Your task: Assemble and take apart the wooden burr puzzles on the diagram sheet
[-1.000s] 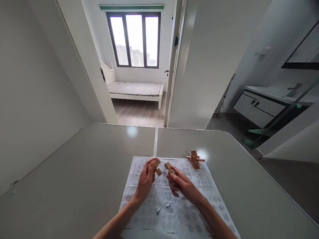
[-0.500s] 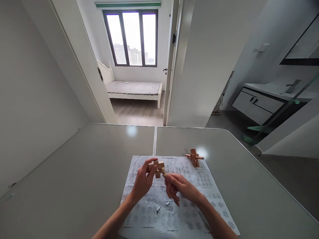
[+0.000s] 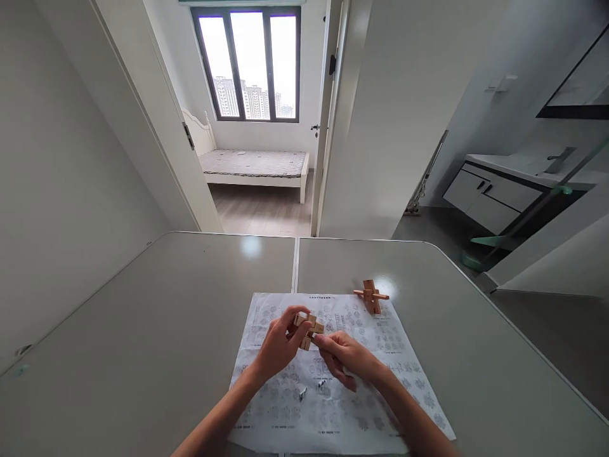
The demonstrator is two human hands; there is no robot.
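My left hand [image 3: 278, 346] and my right hand [image 3: 345, 355] meet over a printed instruction sheet [image 3: 375, 355] on the grey table [image 3: 143, 330]. Both hands have their fingers closed on a small light wooden interlocking puzzle [image 3: 308, 327], held just above the paper between the fingertips. A second, darker wooden cross-shaped puzzle [image 3: 371, 295] stands on the sheet's far right corner, untouched.
Two small dark bits [image 3: 302, 395] lie on the sheet near my wrists. A seam [image 3: 295, 263] runs down the table's middle. Beyond the table an open doorway shows a bed [image 3: 252, 168] and a window; a vanity cabinet [image 3: 495, 197] stands at the right.
The two separate wooden pieces, one in each hand a second ago, have come together into one cluster held by both hands. The hands have dropped slightly toward the sheet.
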